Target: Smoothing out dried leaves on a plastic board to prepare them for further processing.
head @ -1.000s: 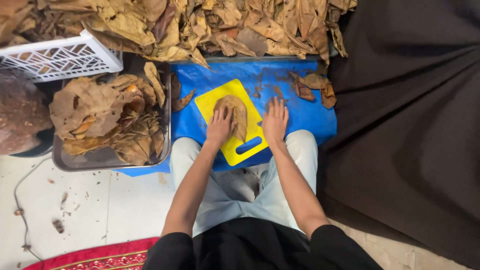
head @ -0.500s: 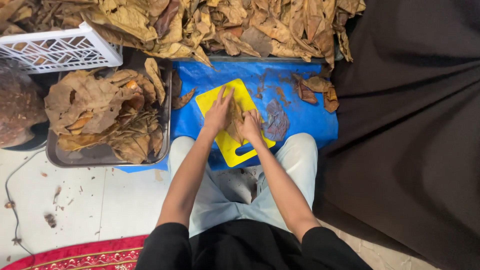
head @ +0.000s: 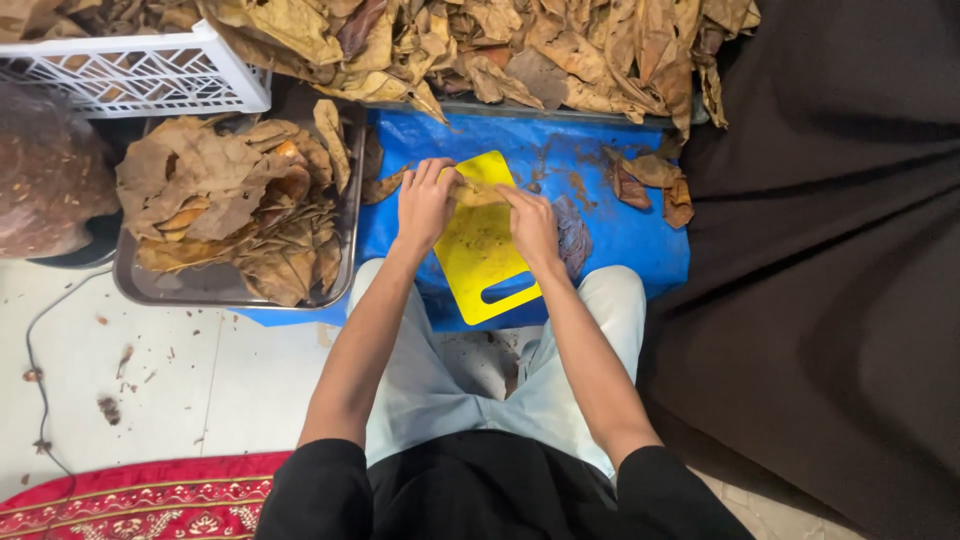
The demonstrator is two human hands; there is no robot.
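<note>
A yellow cutting board (head: 487, 258) with a handle slot lies on a blue sheet (head: 615, 235) across my knees. At the board's far edge a dried brown leaf (head: 479, 192) is bunched into a narrow roll. My left hand (head: 424, 202) grips the roll's left end, and my right hand (head: 530, 224) pinches its right end with the fingertips. A dark purplish leaf piece (head: 573, 236) rests on the sheet just right of my right hand.
A metal tray (head: 190, 292) heaped with dried leaves sits to the left, with a white plastic crate (head: 140, 75) behind it. A big pile of dried leaves (head: 520, 45) runs along the far side. Dark cloth (head: 830, 250) covers the right. A red rug (head: 130, 500) lies near left.
The leaf lay flat on the board under my left hand; both hands have since gathered it into a roll and moved it to the board's far edge. The purplish piece now lies exposed.
</note>
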